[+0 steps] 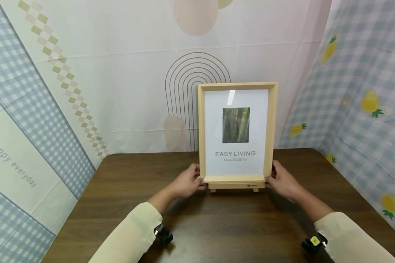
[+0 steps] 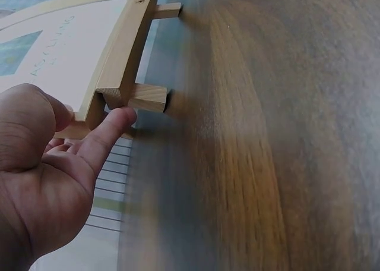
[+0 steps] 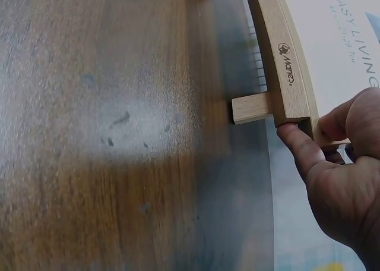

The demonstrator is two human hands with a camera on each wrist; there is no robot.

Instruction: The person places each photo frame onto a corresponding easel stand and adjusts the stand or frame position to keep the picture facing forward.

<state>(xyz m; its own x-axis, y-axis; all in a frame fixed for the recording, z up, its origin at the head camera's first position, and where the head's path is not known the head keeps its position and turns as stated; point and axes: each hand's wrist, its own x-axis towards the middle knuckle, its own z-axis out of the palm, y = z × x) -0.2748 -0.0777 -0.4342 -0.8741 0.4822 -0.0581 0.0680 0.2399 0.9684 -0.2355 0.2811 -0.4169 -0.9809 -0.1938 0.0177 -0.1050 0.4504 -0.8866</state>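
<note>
A light wooden picture frame [image 1: 274, 120] stands upright, leaning slightly, with a white sheet reading "EASY LIVING" and a small bamboo picture behind its clear front. Its lower edge rests on the ledge of a small wooden easel [image 1: 230, 185], whose short feet are on the table. My left hand [image 1: 186, 181] grips the frame's lower left corner, thumb at the front. At the lower right corner, my right hand [image 1: 284, 181] pinches the frame likewise. In each wrist view, one finger touches an end of the easel ledge [image 2: 127, 45]. The frame hides most of the easel.
The brown wooden table [image 1: 230, 223] reaches back to a white patterned cloth [image 1: 131, 91] behind the frame. Checked cloths hang at left and right, the right one [image 1: 358, 135] printed with yellow fruit. A dark camera sits on each sleeved wrist.
</note>
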